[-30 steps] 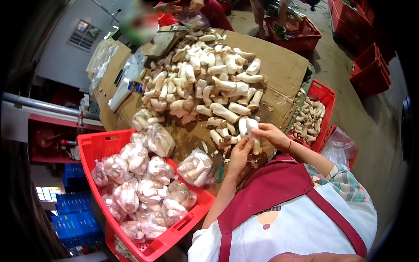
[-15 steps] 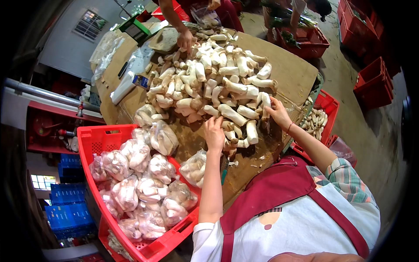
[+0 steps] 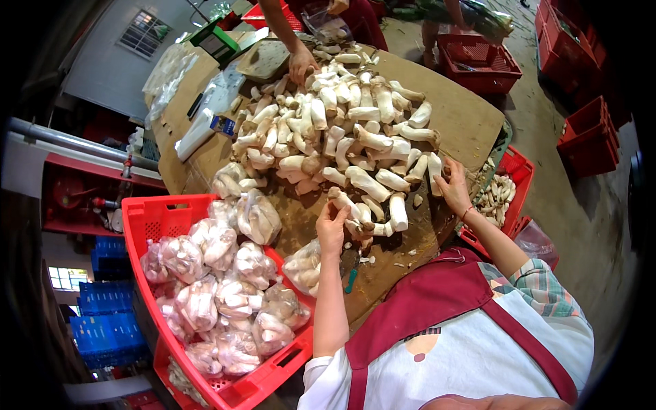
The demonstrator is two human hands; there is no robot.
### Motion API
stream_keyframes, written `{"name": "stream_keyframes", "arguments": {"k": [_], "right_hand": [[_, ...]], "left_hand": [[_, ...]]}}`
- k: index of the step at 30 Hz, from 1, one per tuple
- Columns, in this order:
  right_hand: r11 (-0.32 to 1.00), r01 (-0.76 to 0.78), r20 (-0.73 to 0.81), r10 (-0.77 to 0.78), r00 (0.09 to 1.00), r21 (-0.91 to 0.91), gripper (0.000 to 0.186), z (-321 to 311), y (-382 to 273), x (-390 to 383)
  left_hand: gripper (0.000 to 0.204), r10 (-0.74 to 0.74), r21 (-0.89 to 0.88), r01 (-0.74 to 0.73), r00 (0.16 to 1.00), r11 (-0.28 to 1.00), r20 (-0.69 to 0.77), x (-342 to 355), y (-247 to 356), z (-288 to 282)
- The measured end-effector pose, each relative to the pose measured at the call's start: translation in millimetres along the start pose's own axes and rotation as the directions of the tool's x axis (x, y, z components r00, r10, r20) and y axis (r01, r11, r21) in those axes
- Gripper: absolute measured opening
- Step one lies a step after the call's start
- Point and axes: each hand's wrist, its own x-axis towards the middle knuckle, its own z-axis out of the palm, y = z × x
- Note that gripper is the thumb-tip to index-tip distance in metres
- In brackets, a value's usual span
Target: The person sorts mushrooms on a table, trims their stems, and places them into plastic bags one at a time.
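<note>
Mushrooms (image 3: 434, 169), creamy-white and brown-tinged, sit pinched in left hand (image 3: 333, 231) and right hand (image 3: 456, 190), one each

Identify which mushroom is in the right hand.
The pale-stemmed mushroom at the near right edge of the pile, held in the fingers of the right hand; the rest of the pile lies farther left or beyond.

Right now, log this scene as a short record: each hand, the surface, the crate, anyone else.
Left hand: touching a thick white mushroom
Right hand: holding a long white mushroom
Surface: brown cardboard-covered table, bearing a heap of white mushrooms
Crate: red plastic crate, holding clear plastic bags of mushrooms
Other person: hand at the heap's far side
</note>
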Motion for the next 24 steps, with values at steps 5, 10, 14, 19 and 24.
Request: {"name": "stream_keyframes", "arguments": {"k": [5, 10, 14, 19, 24], "right_hand": [[0.991, 0.077, -0.109, -0.089, 0.99, -0.112, 0.05, -6, -4, 4], [0.942, 0.307, -0.038, -0.314, 0.949, -0.133, 0.032, -12, -56, -6], [0.946, 0.294, 0.221, -0.319, 0.922, 0.14, 0.023, -3, -89, -13], [0.774, -0.381, 0.654, -0.057, 0.754, 0.506, 0.034, 12, -139, -19], [0.675, -0.555, 0.797, -0.083, 0.598, 0.487, 0.028, 16, -132, -22]], "left_hand": [[0.023, -0.13, -0.46, 0.128, 0.991, 0.878, 0.027, -11, -2, -3], [0.027, -0.229, -0.655, 0.243, 0.967, 0.715, 0.109, -18, 1, -4], [0.039, -0.262, -0.721, 0.383, 0.923, 0.577, 0.281, -30, 52, 16], [0.048, -0.231, -0.659, 0.543, 0.833, 0.521, 0.504, -35, 51, 29], [0.045, -0.291, -0.4, 0.405, 0.903, 0.822, 0.317, -49, 55, 32]]}}
